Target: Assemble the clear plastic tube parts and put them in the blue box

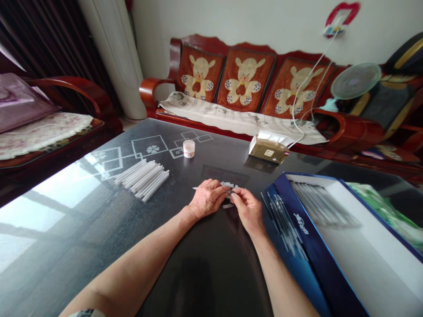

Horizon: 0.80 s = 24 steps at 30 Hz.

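My left hand (206, 199) rests on the dark glossy table (99, 229) with its fingers curled round a thin white stick whose tip pokes out to the left. My right hand (246, 207) is beside it, thumb and fingers pinched on a small pale piece that I cannot make out. Several small grey-white bits (228, 186) lie on the table between and just beyond both hands. A pile of white tubes (142, 177) lies to the left of my left hand, apart from it.
A blue box (317, 259) with a white inside holds several thin sticks at the right. A small pink-lidded jar (188, 149) and a tissue pack (267, 149) stand farther back. A red wooden sofa (251, 79) and a fan (355, 81) are behind the table.
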Available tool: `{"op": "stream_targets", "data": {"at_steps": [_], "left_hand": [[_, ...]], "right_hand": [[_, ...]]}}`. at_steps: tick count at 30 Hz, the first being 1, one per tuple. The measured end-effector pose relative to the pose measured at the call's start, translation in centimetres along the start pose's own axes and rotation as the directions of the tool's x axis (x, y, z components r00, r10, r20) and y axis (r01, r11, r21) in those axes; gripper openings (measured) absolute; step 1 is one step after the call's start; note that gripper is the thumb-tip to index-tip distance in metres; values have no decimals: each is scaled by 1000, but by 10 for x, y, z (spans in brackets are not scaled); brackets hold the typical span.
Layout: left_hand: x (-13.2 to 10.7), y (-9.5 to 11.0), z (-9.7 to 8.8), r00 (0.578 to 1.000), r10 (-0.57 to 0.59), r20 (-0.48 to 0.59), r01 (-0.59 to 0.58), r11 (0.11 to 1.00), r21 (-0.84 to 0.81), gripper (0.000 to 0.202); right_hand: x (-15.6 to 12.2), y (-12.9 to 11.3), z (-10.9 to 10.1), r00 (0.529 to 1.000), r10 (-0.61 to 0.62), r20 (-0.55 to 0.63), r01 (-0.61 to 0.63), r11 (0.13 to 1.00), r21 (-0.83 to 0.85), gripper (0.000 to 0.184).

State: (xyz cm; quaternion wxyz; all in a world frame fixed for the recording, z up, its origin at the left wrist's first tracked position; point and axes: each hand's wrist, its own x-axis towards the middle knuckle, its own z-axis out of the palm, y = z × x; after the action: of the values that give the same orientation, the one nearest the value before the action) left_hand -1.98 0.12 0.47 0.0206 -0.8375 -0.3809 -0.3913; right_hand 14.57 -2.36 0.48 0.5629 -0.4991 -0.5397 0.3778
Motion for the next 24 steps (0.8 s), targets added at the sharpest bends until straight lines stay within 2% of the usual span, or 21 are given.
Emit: {"op": "stream_targets", "data": {"at_steps": [9,14,20,24], "left_hand": [[1,0,-2,1000,4,19,-4,1000,5,29],[2,-1,-3,999,25,30,-25,999,-23,28],[2,1,-4,998,59,30,-58,998,-36,28],[4,6,-6,994,91,69,-88,995,-35,27]], "right_hand": [[-1,3,-3,997,-63,54,69,992,-107,23],[0,-3,-8,991,-98,95,115,973,-200,22],[-1,-15,-13,951,-260,166,305,869,-389,17],[-2,-12,-12,932,-311,188,363,798,-481,27]]}}
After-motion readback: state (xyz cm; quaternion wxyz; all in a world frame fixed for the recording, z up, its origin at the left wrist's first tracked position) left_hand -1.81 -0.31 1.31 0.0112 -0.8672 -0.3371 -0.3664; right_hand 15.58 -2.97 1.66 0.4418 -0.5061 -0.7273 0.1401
